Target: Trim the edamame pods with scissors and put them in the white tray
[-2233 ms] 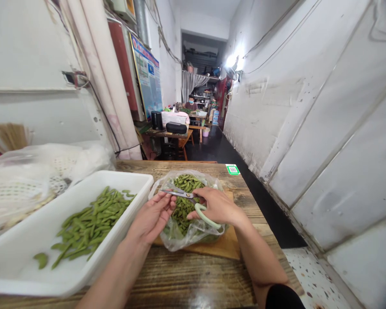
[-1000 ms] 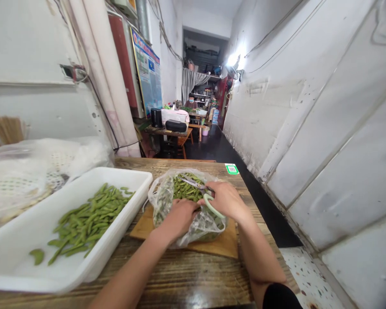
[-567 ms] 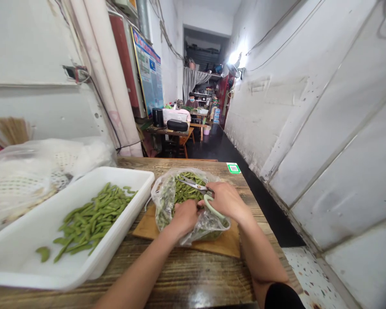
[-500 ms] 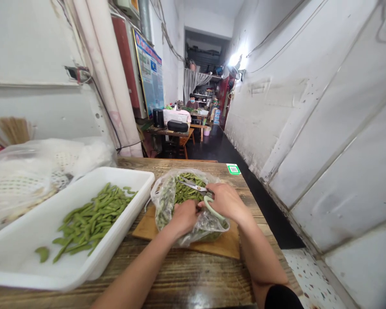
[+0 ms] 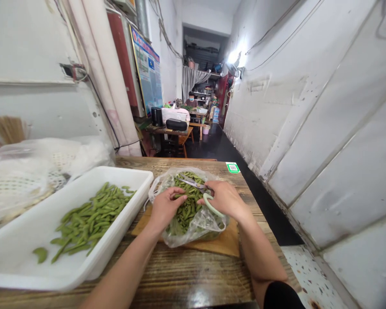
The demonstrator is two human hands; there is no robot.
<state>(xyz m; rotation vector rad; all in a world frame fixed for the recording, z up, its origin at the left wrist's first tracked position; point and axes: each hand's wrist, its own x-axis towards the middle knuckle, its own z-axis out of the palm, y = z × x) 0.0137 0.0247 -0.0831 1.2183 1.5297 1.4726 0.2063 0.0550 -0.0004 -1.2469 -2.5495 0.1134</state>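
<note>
A clear plastic bag (image 5: 197,229) full of green edamame pods (image 5: 188,210) lies with its mouth spread on a wooden board (image 5: 223,246). My right hand (image 5: 227,199) grips scissors (image 5: 209,201) with pale green handles. Their blades are parted and point left over the pods. At the bag's left side, my left hand (image 5: 165,208) has thumb and fingers closed on a green edamame pod (image 5: 180,196), partly covered by the fingers. To the left, a white plastic tray (image 5: 25,274) holds a heap of pods (image 5: 90,219).
A wooden table (image 5: 167,274) carries the tray, bag and board. Bagged perforated white baskets (image 5: 22,184) stand behind the tray. A green QR-code card (image 5: 233,168) lies at the far right corner. Further back are another table (image 5: 170,131) and a seated person (image 5: 191,101).
My left hand has come up and left out of the bag's near part, now pinching a pod. The right hand with the scissors has stayed nearly in place. The view has shifted slightly.
</note>
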